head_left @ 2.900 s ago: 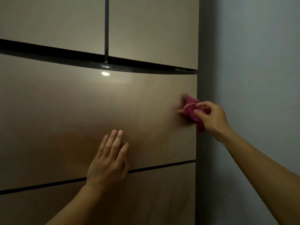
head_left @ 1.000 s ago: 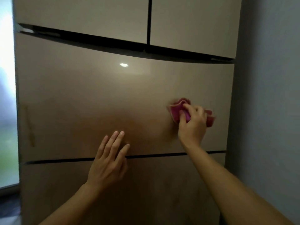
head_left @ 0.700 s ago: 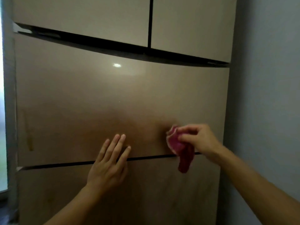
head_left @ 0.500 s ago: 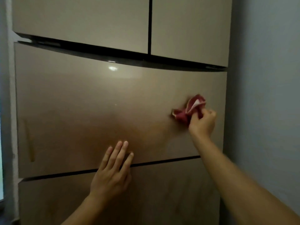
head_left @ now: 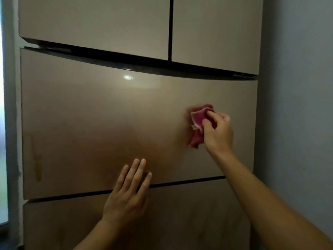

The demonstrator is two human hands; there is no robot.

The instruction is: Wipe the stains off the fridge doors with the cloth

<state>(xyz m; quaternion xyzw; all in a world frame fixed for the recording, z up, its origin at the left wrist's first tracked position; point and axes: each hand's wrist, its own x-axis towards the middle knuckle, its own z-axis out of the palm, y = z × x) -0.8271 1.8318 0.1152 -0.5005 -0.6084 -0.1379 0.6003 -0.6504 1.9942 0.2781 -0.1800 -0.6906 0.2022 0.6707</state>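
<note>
Fridge: a tall unit with glossy beige fronts. Two upper doors, left (head_left: 93,24) and right (head_left: 216,29), stand side by side at 12 o'clock. A wide middle door (head_left: 90,123) fills the centre and a lower door (head_left: 180,213) sits at 6 o'clock.

Cloth (head_left: 198,120): crumpled, magenta with a pale hem, against the middle door at 3 o'clock of that panel, near its right edge. Its upper edge is blurred.

Right hand (head_left: 218,134): reaches in from 4 o'clock. Its fingers (head_left: 216,117) and thumb are curled round the cloth and hold it bunched against the door.

Left hand (head_left: 128,197): comes up from 6 o'clock and lies flat on the fridge across the dark seam between the middle and lower doors. Its fingers (head_left: 137,170) are straight, close together, resting on the lower part of the middle door, and hold nothing.

Stain (head_left: 36,159): a faint yellowish vertical streak at 8 o'clock on the middle door, close to its left edge and well apart from the cloth.

Glare (head_left: 128,77): a small bright spot of light at 12 o'clock on the middle door, just under the top seam.

Wall (head_left: 297,105): grey, beside the fridge at 3 o'clock.
</note>
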